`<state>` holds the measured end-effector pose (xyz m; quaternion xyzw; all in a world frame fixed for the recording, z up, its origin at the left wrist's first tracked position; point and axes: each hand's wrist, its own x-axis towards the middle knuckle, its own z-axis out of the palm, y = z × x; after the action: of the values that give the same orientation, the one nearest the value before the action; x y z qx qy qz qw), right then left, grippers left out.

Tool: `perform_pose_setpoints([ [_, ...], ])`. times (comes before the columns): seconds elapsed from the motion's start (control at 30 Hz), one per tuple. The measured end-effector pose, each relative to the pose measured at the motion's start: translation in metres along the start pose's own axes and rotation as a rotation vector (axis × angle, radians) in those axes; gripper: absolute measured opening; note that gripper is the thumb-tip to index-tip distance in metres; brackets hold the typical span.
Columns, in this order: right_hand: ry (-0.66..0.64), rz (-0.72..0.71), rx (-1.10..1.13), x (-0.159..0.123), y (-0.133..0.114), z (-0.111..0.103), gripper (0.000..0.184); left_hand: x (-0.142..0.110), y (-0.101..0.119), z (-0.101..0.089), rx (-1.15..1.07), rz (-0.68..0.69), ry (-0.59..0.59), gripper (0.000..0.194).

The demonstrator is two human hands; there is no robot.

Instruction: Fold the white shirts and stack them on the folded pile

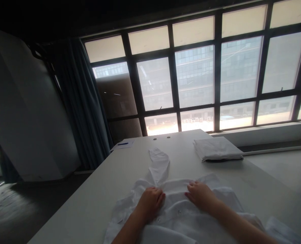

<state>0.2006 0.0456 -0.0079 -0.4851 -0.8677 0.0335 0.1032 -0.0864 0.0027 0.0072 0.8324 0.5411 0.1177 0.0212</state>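
Note:
A white shirt [175, 203] lies crumpled across the near part of the white table. One sleeve [159, 164] stretches away from me toward the far end, and a small shiny spot like a button shows on the front. My left hand [151, 201] has its fingers curled down on the cloth, just right of the shirt's left side. Across from it, my right hand [200, 195] pinches the upper edge of the same shirt. Both fingertips are partly hidden in the fabric, and the picture is slightly blurred there.
A folded stack of white cloth [218, 148] rests on the table [89, 203] at the right. Paper with a blue pen [123, 143] lies at the far left corner. Two round holes pierce the far tabletop. Windows and a blue curtain [75, 101] stand behind.

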Motion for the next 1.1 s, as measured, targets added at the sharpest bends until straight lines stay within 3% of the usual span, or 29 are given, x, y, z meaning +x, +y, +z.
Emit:
perform_pose_setpoints([
  [0.13, 0.046, 0.047, -0.039, 0.001, -0.014, -0.002, 0.049, 0.002, 0.003, 0.001, 0.027, -0.056, -0.009, 0.044],
  [0.27, 0.103, 0.004, 0.001, 0.001, -0.018, 0.002, 0.031, -0.002, 0.008, 0.005, 0.022, -0.008, -0.036, 0.03],
  [0.4, 0.137, -0.063, 0.07, -0.001, -0.016, 0.006, 0.023, -0.005, 0.012, 0.007, 0.065, 0.012, -0.01, 0.032],
  [0.53, 0.12, 0.03, 0.102, -0.001, -0.011, 0.016, 0.036, -0.005, 0.009, 0.009, 0.107, -0.073, 0.048, 0.04],
  [0.77, -0.028, 0.127, 0.085, 0.001, -0.007, 0.027, 0.06, -0.005, 0.006, 0.013, 0.132, -0.232, 0.114, 0.045],
  [0.93, -0.09, 0.128, 0.03, -0.003, -0.015, 0.019, 0.065, -0.005, 0.007, 0.014, 0.144, -0.277, 0.101, 0.047],
  [1.1, -0.111, 0.124, 0.001, -0.012, -0.027, 0.012, 0.07, -0.005, 0.005, 0.01, 0.098, -0.221, 0.066, 0.037],
])
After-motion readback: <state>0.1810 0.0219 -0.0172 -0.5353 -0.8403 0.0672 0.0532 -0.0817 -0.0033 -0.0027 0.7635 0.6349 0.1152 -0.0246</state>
